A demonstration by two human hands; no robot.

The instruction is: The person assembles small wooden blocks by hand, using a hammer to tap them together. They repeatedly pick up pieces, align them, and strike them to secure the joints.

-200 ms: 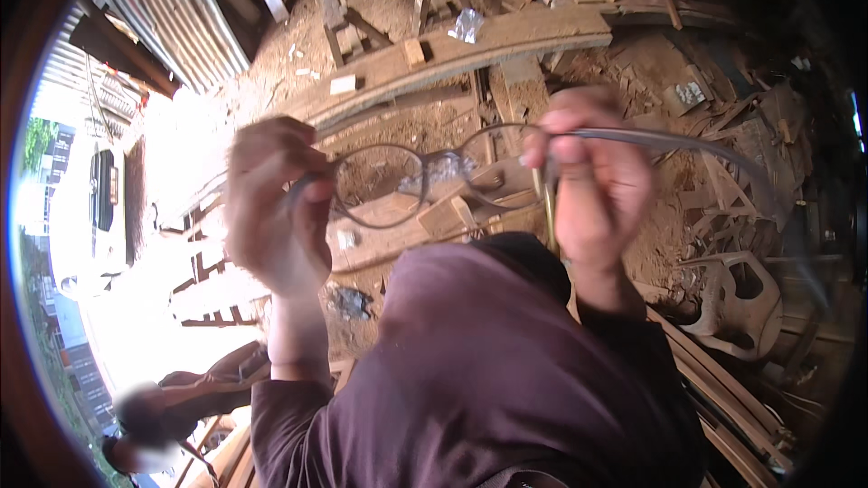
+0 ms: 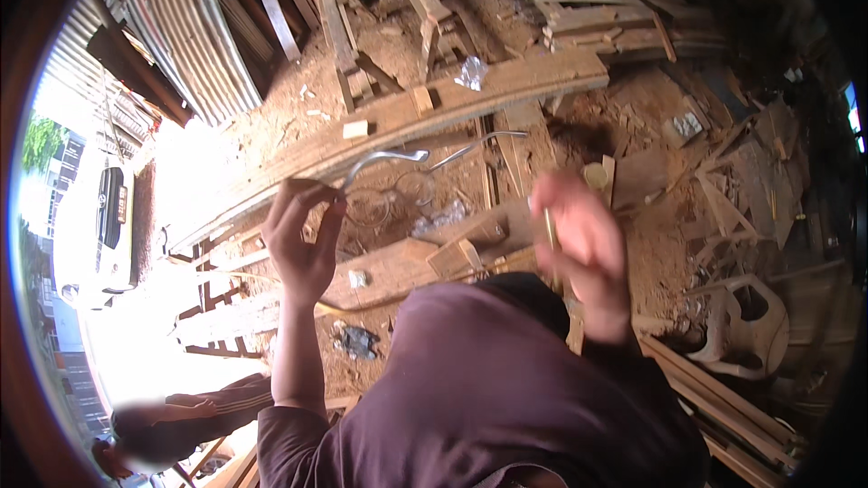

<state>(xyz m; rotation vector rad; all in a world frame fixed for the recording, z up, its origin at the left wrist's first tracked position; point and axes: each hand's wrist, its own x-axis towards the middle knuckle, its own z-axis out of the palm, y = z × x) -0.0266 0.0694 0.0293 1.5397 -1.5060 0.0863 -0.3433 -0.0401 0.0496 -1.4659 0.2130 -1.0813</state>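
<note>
1. Head view, L side: my L hand [image 2: 303,239] pinches the glasses [image 2: 394,192] near one end, prob. to keep the lenses untouched; they're held up mid-air, temples unfolded & pointing away from me.
2. Same view, R side: my R hand [image 2: 586,233], blurred, curls round a slim yellowish stick [image 2: 550,228], well apart from the glasses.
3. Beyond: plank counter [image 2: 551,81] w/ two wood blocks [image 2: 356,129], prob. steady there b/c it's broad.

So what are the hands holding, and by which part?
The left hand pinches the glasses by a frame corner, near one arm's hinge. The right hand holds a thin yellowish stick, too blurry to tell where.
</note>
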